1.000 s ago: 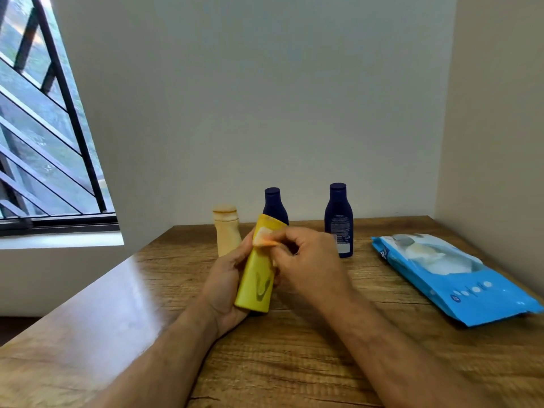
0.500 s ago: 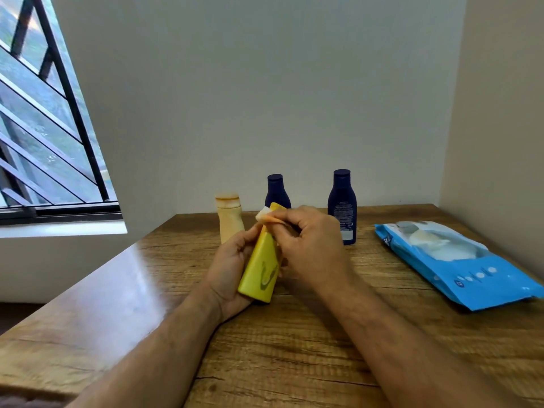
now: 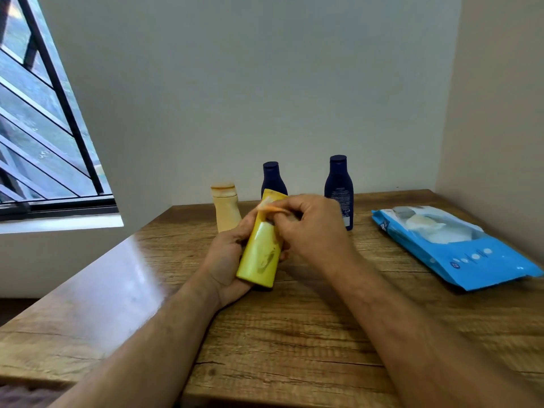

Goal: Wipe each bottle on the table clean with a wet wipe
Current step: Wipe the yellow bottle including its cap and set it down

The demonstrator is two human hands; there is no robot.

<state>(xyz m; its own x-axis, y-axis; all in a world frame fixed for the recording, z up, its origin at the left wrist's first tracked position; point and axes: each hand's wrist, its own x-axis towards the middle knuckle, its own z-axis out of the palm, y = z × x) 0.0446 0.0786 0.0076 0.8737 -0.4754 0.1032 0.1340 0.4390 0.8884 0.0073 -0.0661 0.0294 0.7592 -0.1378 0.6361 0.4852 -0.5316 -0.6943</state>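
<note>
1. A wooden table (image 3: 294, 334) stands in a plain-walled corner beside a barred window (image 3: 44, 113).
2. The left hand (image 3: 226, 260) grips the yellow bottle (image 3: 260, 254) over the table, its long axis tilted away and rightward.
3. The right hand (image 3: 309, 231) pinches a wet wipe (image 3: 269, 208) against the bottle's far end; most of the wipe is hidden.

Left hand (image 3: 228, 254) fingers lay out of sight behind the yellow bottle (image 3: 260, 251); its cap end was covered by the wet wipe (image 3: 269, 207) and the right hand (image 3: 309, 231). Most of the wipe sat bunched under those fingertips. Left navy bottle (image 3: 272, 179) showed neck and shoulders only, lower body blocked. Label print on the right navy bottle (image 3: 338, 187) was too small to read. Wipes pack (image 3: 459, 248) lettering was partly folded under, illegible. Window (image 3: 44, 113) was cut by the left edge; both forearms ran off the bottom.
</note>
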